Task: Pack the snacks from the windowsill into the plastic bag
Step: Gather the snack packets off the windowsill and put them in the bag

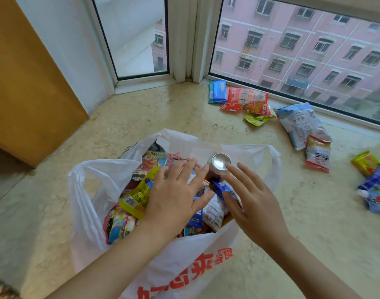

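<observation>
plastic bag [94,212]: white, red letters | can [219,162]: shiny silver | windowsill [163,113]: cream, speckled | packet at 1 o'clock [217,91]: blue | packet beside it [247,101]: red and orange | door [22,78]: brown-yellow

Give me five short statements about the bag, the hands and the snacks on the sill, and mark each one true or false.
1. The plastic bag already holds many snack packets. True.
2. A can stands in the bag with its shiny metal end up. True.
3. The left hand grips a packet lifted clear of the bag. False: its fingers are spread flat over the packets in the bag.
4. No snacks remain on the windowsill. False: several lie near the window, among them a blue packet and a red packet.
5. The right hand is open beside the can. True.
</observation>
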The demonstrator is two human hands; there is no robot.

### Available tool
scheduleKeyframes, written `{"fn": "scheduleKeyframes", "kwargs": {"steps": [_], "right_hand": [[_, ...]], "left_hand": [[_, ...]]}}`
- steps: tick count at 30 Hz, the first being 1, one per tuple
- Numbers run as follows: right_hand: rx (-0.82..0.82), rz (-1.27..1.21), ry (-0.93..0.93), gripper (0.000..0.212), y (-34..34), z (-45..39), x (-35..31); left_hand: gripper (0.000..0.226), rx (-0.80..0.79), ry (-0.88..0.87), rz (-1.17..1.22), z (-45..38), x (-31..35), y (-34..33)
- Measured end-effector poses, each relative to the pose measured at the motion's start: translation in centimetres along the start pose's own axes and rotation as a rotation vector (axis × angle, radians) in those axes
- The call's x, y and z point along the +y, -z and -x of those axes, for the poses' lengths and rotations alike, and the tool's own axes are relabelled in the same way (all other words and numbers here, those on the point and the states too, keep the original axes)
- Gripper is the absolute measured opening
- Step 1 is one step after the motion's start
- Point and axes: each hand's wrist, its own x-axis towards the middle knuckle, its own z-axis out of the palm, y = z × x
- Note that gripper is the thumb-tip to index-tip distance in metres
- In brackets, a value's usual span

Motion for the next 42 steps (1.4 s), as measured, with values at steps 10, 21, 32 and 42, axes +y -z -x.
{"fn": "scheduleKeyframes", "kwargs": {"steps": [10,21,32,42], "right_hand": [[0.056,0.062,-0.071,0.040,5.6,5.9,7.1],[-0.008,0.187,-0.246,0.043,13.1,16.6,25.1],[-0.024,0.239,-0.348,0.048,14.0,20.6,40.3],[-0.138,0.245,-0.355,0.088,11.3,18.8,46.4]], "left_hand": [[0.062,0.049,-0.137,0.086,-2.9,10.1,0.7],[0.056,0.028,-0.384,0.129,-8.1,29.5,-3.5],[0.058,0.030,-0.447,0.107,-15.5,41.0,-9.5],[0.052,-0.068,-0.368,0.127,-23.7,47.1,-13.9]]}}
